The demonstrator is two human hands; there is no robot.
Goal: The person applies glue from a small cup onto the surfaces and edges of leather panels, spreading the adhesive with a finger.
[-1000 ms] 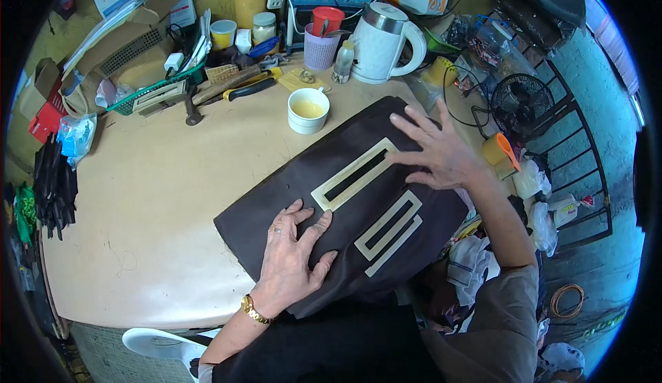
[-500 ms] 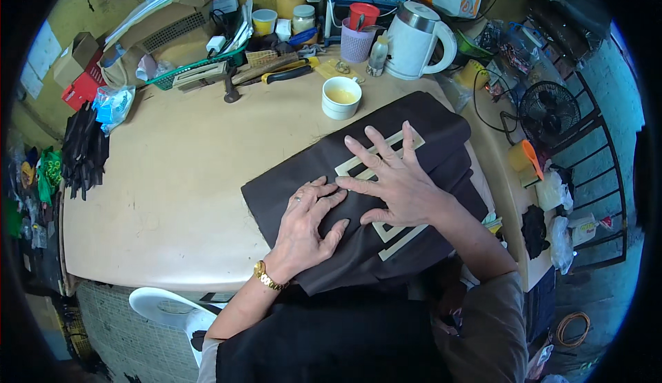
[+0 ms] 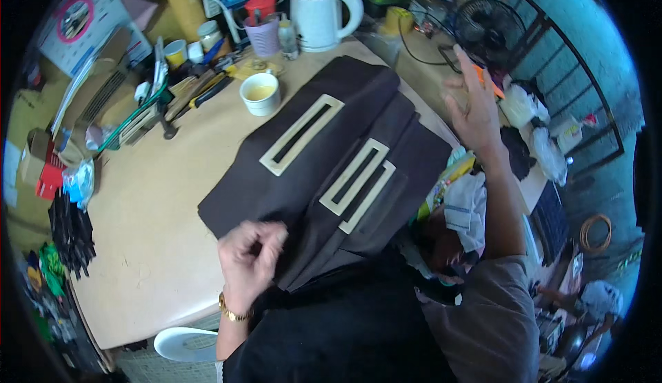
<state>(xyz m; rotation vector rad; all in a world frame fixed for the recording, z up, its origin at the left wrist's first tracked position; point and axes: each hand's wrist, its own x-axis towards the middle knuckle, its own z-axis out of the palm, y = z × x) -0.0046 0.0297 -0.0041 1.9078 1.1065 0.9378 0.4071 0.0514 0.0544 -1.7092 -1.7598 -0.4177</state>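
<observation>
Dark brown cloth (image 3: 310, 169) lies slightly rucked across the counter (image 3: 165, 231), with a pale slotted frame (image 3: 294, 132) and a second pale piece (image 3: 367, 198) flat on top, apart from each other. The right hand (image 3: 476, 107) hangs clear beyond the cloth, its grip released, fingers spread. The left hand (image 3: 245, 266) curls by the near left edge; whether its grip pinches anything I can't tell (it's a blur from here). I'd judge this a pause in positioning the pale pieces; the next move would call for smoothing folds gently without nudging either one.
</observation>
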